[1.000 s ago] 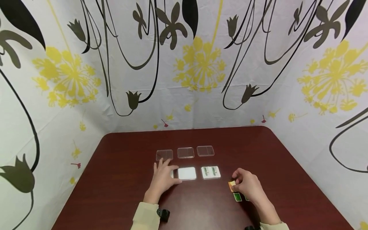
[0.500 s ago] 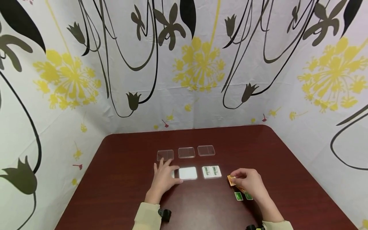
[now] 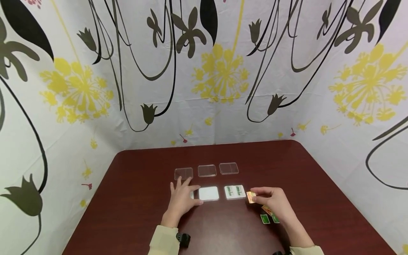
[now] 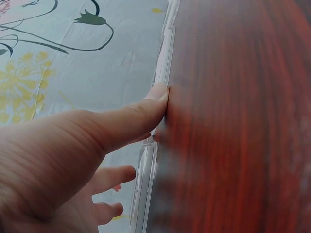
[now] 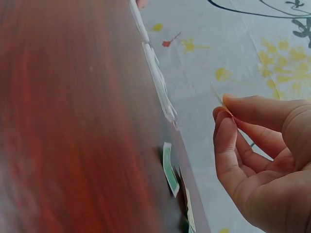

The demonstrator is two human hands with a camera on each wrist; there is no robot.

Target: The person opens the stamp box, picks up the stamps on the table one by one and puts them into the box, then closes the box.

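My left hand (image 3: 181, 201) is spread low over the row of flat plastic cases. Its thumb (image 4: 158, 94) and index finger hold the middle white-filled case (image 3: 209, 193) at its left corners, across its width. The left case is mostly hidden beneath this hand. Between thumb and fingertips, my right hand (image 3: 273, 202) pinches a small orange card (image 3: 251, 197), just right of the right-hand case (image 3: 234, 192), which shows green print on white. In the right wrist view the pinched card is seen edge-on, raised above the table.
Under and in front of my right hand lie small green cards (image 3: 265, 219) and an orange card (image 3: 267, 210). Behind the row are three clear plastic pieces (image 3: 207, 170) on the dark red table (image 3: 153, 166). Floral cloth (image 3: 210, 120) hangs round the table.
My right hand has picked up the orange card from the pile and carried it left, close to the right-hand case. The left hand has stayed at the middle case.
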